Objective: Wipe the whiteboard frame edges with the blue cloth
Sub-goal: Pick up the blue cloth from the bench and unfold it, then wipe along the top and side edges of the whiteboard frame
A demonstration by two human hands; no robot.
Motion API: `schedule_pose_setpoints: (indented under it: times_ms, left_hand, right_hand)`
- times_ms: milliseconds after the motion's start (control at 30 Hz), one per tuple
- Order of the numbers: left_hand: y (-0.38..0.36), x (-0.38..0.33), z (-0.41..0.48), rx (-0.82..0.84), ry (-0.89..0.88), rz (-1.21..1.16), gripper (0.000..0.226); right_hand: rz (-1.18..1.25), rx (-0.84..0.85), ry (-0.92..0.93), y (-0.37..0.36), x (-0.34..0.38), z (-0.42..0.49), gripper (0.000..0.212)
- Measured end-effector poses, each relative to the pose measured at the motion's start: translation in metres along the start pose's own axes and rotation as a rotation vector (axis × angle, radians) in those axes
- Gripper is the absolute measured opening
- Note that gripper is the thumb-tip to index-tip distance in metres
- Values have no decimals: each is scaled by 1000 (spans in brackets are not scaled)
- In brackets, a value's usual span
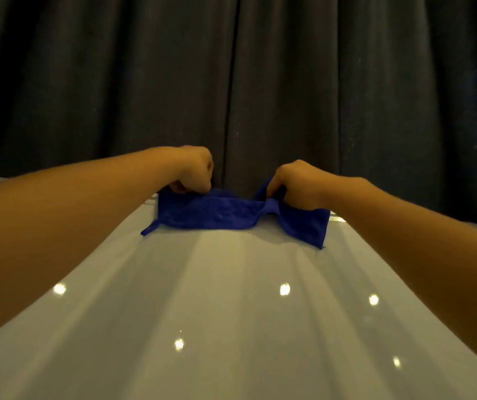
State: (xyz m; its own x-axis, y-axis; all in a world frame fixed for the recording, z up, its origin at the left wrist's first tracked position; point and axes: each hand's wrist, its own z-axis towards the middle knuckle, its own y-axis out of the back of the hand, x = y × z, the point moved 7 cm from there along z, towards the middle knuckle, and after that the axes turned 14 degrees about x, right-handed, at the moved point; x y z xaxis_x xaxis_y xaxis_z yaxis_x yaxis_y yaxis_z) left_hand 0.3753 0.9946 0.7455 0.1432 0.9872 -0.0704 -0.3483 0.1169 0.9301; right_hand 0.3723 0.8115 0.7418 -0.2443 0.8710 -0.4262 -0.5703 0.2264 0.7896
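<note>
The blue cloth (220, 212) lies draped over the far edge of the whiteboard (231, 298), whose glossy white face fills the lower half of the view. My left hand (192, 168) pinches the cloth's left end at the edge. My right hand (297, 183) grips the bunched right part of the cloth, and a loose flap hangs down onto the board below it. The frame edge (336, 219) shows as a thin pale strip just right of the cloth; under the cloth it is hidden.
A dark grey curtain (237, 82) hangs right behind the board's far edge and fills the upper half of the view. Bright spots of ceiling light reflect on the board's face. Both forearms stretch over the board from the lower corners.
</note>
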Motion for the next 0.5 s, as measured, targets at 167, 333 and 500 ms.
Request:
schedule_pose_setpoints:
  times_ms: [167,333,500]
  left_hand:
    - [-16,22,-3,272,63,-383,21]
    - [-30,25,-8,478,0,-444,49]
    - [-33,16,-17,300,-150,-393,17]
  right_hand:
    - [790,522,-247,-21,-39,-13,17]
    - [215,-99,-168,32,-27,-17,19]
    - [311,-253,322,5,103,-34,63]
